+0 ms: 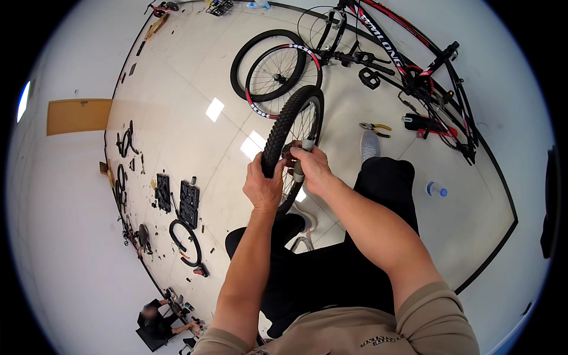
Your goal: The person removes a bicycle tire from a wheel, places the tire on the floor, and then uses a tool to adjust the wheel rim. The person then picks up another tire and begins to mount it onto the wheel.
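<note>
A bicycle wheel [276,139] with a knobby black tyre stands upright in front of me, its lower part between my legs. My left hand [263,184] is closed round the near left side of the tyre, with the thumb on the rim side. On the right side of the wheel, my right hand [313,168] is closed on a grey cylindrical tool [299,173]. Its pale grey end sticks out above the thumb. The fingertips of the right hand reach in among the spokes near the hub and are partly hidden.
Beyond the wheel lie a loose black tyre [238,65] and a red-and-black rim [251,102]. A bicycle frame [378,44] lies at the far right. Pliers [376,126] and a bottle [436,189] are to the right. Open tool cases [189,204] lie left. Another person [155,322] sits lower left.
</note>
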### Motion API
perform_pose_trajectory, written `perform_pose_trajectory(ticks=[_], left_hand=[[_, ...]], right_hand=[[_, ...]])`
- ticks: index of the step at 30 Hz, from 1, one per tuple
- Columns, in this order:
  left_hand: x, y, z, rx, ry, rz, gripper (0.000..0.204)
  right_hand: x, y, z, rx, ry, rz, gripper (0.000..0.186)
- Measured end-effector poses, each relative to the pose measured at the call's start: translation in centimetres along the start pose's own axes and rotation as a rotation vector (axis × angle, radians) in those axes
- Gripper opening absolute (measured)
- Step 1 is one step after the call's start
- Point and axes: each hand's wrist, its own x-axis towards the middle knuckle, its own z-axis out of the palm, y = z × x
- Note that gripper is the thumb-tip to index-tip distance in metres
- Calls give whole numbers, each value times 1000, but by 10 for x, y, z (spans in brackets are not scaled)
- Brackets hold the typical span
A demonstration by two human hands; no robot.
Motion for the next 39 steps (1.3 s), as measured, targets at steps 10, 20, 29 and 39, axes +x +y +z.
perform_pose_trajectory(ticks=[10, 20, 29, 39], left_hand=[[6, 0, 5, 18, 3, -6, 55], [44, -39, -6, 26, -40, 240, 51], [75, -46, 1, -117, -212, 266, 35], [89, -34, 7, -285, -331, 160, 36]], right_hand=[[0, -7, -6, -256, 170, 49, 5], [-2, -4, -6, -236, 109, 114, 6], [-8, -3, 0, -729, 201, -60, 16], [-52, -48, -1, -1365, 105, -320, 29]])
